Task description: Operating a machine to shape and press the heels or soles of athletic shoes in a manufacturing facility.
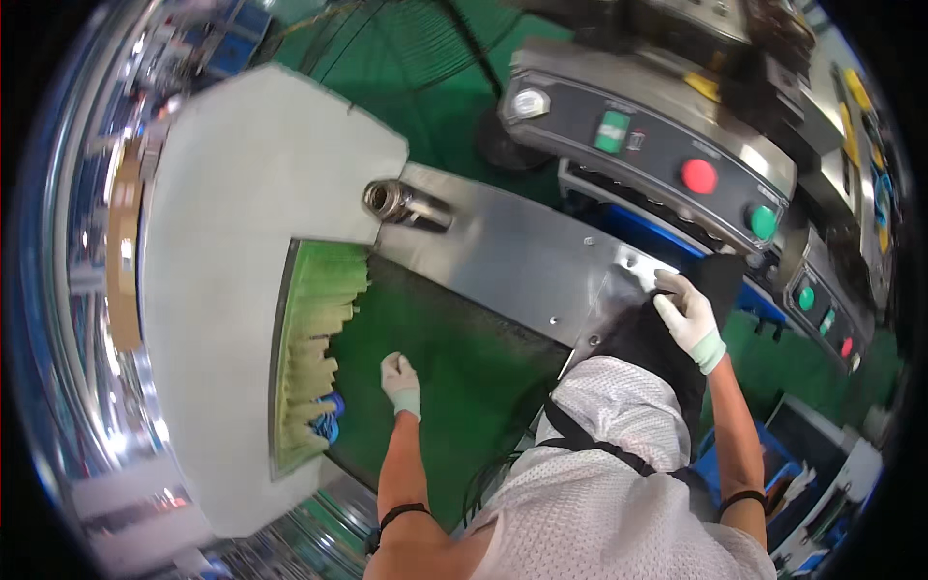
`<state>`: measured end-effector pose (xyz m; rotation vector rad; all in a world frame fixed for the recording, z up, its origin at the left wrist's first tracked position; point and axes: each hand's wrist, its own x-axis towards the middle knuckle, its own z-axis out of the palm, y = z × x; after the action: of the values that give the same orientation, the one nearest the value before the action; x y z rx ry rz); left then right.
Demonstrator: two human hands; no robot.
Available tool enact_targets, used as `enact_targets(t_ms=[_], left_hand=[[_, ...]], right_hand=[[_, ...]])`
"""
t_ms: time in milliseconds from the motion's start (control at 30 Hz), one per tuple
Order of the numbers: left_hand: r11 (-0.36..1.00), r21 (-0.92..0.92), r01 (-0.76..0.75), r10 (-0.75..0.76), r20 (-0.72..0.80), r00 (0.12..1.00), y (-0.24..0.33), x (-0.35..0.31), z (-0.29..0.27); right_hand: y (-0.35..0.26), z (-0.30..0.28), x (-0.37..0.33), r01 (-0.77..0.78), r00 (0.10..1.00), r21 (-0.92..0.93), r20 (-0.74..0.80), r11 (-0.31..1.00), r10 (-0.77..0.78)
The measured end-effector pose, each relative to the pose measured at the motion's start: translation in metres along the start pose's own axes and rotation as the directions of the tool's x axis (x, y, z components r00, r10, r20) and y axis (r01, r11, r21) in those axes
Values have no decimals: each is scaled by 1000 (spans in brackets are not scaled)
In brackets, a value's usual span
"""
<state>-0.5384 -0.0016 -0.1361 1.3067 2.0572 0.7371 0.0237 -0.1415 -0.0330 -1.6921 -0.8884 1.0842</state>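
My left hand [400, 385], in a white glove, hangs over the green floor [454, 406]. Its fingers are curled in, and no object shows in them. To its left hangs a curtain of green and yellowish strips [314, 338] along the edge of a pale panel. My right hand [688, 319], also gloved, is beside my dark-clad leg, near the end of a flat steel plate [522, 246]. Its thumb and fingers are apart, with nothing visible between them. On the plate's far left end lies a hollow metal cylinder with a ringed mouth [389, 200].
The large pale panel [222, 213] fills the left. At the upper right stands a machine with a dark control panel [657, 155] bearing red and green buttons. A wire-guarded fan [425, 48] is at the top. Something blue [329, 425] lies beneath the strips.
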Motion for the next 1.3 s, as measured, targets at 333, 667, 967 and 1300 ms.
enact_targets(t_ms=[333,667,967,1300], left_hand=[[796,454,401,15,-677,736,-170,34,-219],[695,298,654,-164,-820,548,-238,122,-247],[625,433,649,-254,-674,694,-200,70,-257],[911,315,-268,316,-114,942,30,-69,-39]], right_hand=[[-36,-7,9,-46,997,-251,48,967,60],[-53,-48,-25,-138,988,-427,-120,894,95],[-21,-65,-43,-156,982,-335,-156,929,109],[-63,-2,-29,-13,998,-292,57,956,31]])
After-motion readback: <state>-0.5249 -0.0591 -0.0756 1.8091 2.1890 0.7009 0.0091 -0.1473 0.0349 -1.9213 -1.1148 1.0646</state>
